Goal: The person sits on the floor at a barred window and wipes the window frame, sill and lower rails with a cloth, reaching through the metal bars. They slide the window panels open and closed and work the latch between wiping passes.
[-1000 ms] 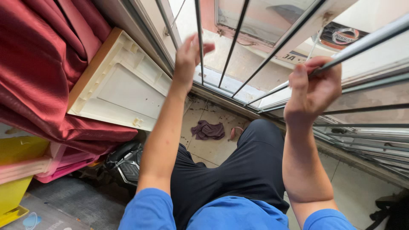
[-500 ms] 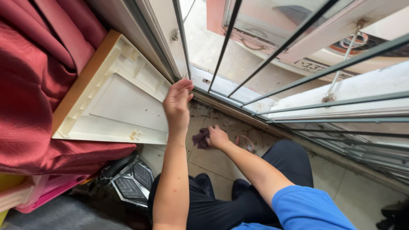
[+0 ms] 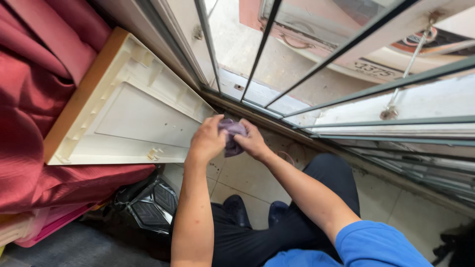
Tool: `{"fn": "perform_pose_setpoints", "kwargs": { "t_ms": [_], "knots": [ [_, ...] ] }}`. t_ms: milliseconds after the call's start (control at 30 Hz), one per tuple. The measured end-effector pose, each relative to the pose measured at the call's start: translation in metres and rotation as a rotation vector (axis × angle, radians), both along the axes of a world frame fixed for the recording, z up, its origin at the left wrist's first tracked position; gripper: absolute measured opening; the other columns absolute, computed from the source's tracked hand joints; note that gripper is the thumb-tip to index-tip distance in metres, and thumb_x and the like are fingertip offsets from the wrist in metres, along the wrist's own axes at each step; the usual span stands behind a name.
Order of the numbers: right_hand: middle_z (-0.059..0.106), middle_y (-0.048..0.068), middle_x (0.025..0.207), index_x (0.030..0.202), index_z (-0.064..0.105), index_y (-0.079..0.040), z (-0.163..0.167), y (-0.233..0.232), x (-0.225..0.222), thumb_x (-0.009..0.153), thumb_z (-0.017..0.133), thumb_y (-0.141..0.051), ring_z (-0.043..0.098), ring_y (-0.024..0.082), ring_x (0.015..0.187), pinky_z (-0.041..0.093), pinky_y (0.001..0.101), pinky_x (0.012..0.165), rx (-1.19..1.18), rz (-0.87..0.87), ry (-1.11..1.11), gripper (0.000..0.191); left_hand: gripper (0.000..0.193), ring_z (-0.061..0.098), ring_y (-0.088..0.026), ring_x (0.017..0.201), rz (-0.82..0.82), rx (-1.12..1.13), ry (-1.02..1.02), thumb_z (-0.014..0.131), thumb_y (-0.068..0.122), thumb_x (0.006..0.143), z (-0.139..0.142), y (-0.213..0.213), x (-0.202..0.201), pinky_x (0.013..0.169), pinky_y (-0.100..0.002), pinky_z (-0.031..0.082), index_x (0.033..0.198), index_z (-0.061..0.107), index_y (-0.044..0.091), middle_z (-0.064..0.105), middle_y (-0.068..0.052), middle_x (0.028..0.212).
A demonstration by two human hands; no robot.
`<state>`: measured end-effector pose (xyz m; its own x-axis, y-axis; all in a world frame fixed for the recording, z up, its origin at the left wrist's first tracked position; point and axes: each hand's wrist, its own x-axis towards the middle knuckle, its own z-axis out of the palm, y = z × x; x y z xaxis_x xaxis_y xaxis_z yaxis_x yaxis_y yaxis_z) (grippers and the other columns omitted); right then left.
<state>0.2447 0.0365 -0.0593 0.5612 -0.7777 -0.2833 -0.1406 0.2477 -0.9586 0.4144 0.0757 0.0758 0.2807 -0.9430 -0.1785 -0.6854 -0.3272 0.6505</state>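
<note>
A: Both hands meet at the foot of a barred window. The left hand and the right hand close together on a small purple cloth, bunched between them, fingers curled over it from either side

B: Where does the cloth sit?

A: Low against the window sill, just above the tiled floor, at the corner where the sill meets a white panel leaning on its edge. The left hand's knuckles are just beside that panel's lower right corner

B: And the edges around them?

A: Dark metal bars rise from the sill directly above the hands, with sliding window frames running off to the right. The panel, trimmed in wood along its far edge, closes off the left, backed by a red curtain. Beneath the forearms are the person's dark trousers and dark shoes; a black ribbed object lies at the lower left

B: Room to move?

A: Bare tile shows right of the right forearm, along the base of the frames. Left of the hands, panel and curtain crowd close
</note>
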Motion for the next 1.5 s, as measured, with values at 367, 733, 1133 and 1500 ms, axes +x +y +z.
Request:
{"fn": "perform_pose_setpoints", "kwargs": {
  "t_ms": [367, 733, 1133, 1500],
  "knots": [
    [0.059, 0.015, 0.111, 0.12, 0.06, 0.002, 0.002, 0.036, -0.055, 0.103, 0.074, -0.013, 0.057, 0.021, 0.096, 0.047, 0.0346, 0.082, 0.168, -0.839, -0.146, 0.026, 0.069, 0.06, -0.034, 0.129, -0.083, 0.339, 0.404, 0.065, 0.033, 0.084, -0.061, -0.03, -0.081, 0.108, -0.039, 0.046, 0.146, 0.048, 0.009, 0.063, -0.022, 0.137],
    [0.041, 0.022, 0.157, 0.143, 0.048, 0.0, -0.042, -0.021, 0.008, 0.098, 0.065, -0.03, 0.035, 0.038, 0.15, 0.029, 0.0489, 0.12, -0.874, -0.316, 0.884, 0.056, 0.059, 0.042, -0.044, 0.141, -0.221, 0.218, 0.128, 0.056, 0.019, 0.091, -0.05, -0.016, -0.08, 0.115, -0.046, 0.037, 0.147, 0.046, 0.003, 0.042, -0.029, 0.152],
    [0.041, 0.039, 0.146, 0.14, 0.046, 0.013, 0.002, -0.046, -0.002, 0.088, 0.068, -0.049, 0.035, 0.054, 0.137, 0.027, 0.0676, 0.111, -0.965, -0.4, 1.197, 0.083, 0.041, 0.061, -0.042, 0.118, -0.161, 0.265, -0.036, 0.055, 0.014, 0.089, -0.018, -0.012, -0.044, 0.099, -0.052, 0.049, 0.129, 0.057, 0.007, 0.059, -0.021, 0.133],
    [0.041, 0.033, 0.152, 0.144, 0.051, 0.002, -0.02, -0.042, -0.022, 0.089, 0.059, -0.023, 0.036, 0.049, 0.146, 0.028, 0.0578, 0.12, -1.085, -0.01, 1.226, 0.061, 0.046, 0.061, -0.042, 0.118, -0.189, 0.27, -0.02, 0.055, 0.016, 0.088, -0.025, -0.026, -0.043, 0.099, -0.051, 0.049, 0.134, 0.055, 0.01, 0.061, -0.02, 0.131]
  ]
}}
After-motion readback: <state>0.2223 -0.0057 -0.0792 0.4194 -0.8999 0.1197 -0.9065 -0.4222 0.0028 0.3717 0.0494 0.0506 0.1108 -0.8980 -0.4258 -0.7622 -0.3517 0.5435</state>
